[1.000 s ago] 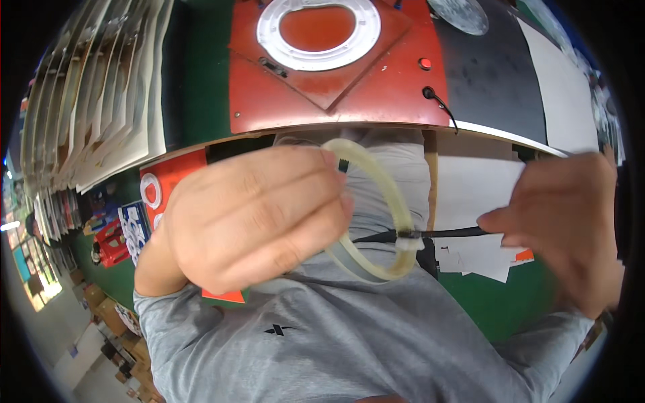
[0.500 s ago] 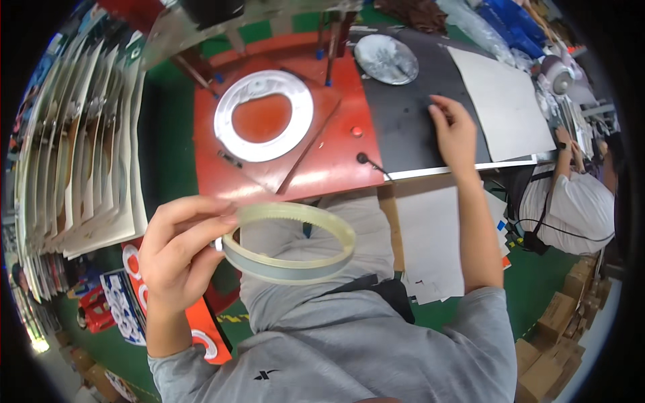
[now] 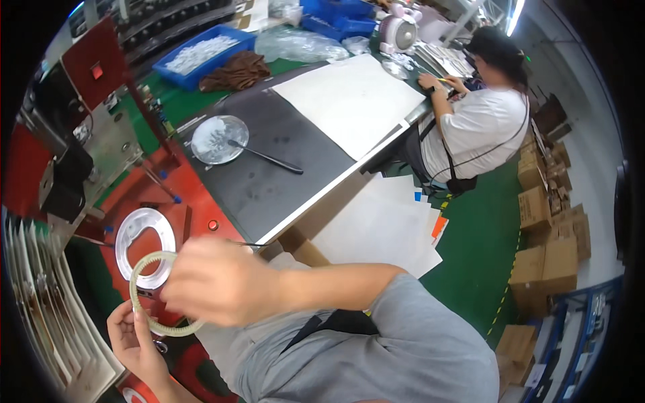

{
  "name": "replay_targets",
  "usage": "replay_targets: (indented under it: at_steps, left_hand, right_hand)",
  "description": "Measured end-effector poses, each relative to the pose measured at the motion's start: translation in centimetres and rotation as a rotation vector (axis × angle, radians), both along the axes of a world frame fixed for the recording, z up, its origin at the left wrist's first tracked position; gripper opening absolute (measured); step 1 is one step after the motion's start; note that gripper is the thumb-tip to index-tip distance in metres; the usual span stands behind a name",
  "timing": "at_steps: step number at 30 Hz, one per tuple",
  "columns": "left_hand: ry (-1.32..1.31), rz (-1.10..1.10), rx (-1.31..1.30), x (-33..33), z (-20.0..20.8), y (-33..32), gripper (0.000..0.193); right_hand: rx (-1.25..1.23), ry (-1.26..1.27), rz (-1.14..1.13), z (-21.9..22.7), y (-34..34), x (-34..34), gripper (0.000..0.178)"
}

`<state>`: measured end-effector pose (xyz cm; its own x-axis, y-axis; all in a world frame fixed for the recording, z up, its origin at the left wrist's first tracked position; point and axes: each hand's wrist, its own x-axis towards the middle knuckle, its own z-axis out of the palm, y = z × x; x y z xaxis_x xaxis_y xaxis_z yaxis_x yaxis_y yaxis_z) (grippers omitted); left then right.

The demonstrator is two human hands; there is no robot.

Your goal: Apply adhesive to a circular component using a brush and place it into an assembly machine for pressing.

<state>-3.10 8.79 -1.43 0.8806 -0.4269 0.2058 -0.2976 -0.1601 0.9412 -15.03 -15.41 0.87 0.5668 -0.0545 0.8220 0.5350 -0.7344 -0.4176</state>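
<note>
A pale yellow-green ring [image 3: 176,331] with fine teeth along its inner side is held upright at the lower left. My left hand [image 3: 138,346] pinches its lower left rim between thumb and fingers. Over the ring's right side is my right hand [image 3: 225,282], smeared by motion, its fingers curled toward the ring. Whether they touch or hold anything cannot be made out. Just beyond, a flat white ring [image 3: 124,252] lies on the red base [image 3: 195,208] of a machine. A round dish [image 3: 218,151] of white paste stands on the dark tabletop, with a black-handled tool [image 3: 275,160] resting in it.
White sheet [image 3: 363,101] covers the table's far part. Beyond lie a brown cloth [image 3: 235,70] and blue bin [image 3: 201,57]. A co-worker [image 3: 480,127] sits at the right. Stacked boards [image 3: 40,295] stand left, machine frame [image 3: 87,161] above the base, cartons [image 3: 547,265] far right.
The view has swung toward the right. My right hand has come from the dark tabletop over to the ring. My left hand still holds the ring, now turned more upright.
</note>
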Motion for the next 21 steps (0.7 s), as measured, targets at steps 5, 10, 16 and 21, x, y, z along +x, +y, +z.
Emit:
replay_targets:
  at_steps: [5, 10, 16, 21]
  left_hand:
    - [0.072, 0.111, -0.118, 0.3, -0.7, -2.3, 0.015]
    - [0.056, 0.145, -0.208, 0.7, -0.5, -5.5, 0.018]
    - [-0.061, 0.173, -0.177, 2.0, 0.2, -6.9, 0.016]
    - [-0.424, 0.202, 0.132, 2.2, -0.6, -5.3, 0.008]
  right_hand:
    - [-0.046, 0.279, 0.021, -0.7, 4.5, 3.0, 0.032]
    - [-0.325, 0.311, -0.110, -0.1, 3.2, 4.4, 0.026]
    - [-0.205, 0.388, -0.091, 1.8, 1.3, 6.3, 0.015]
    - [-0.273, 0.569, -0.053, 2.2, -1.0, 7.2, 0.017]
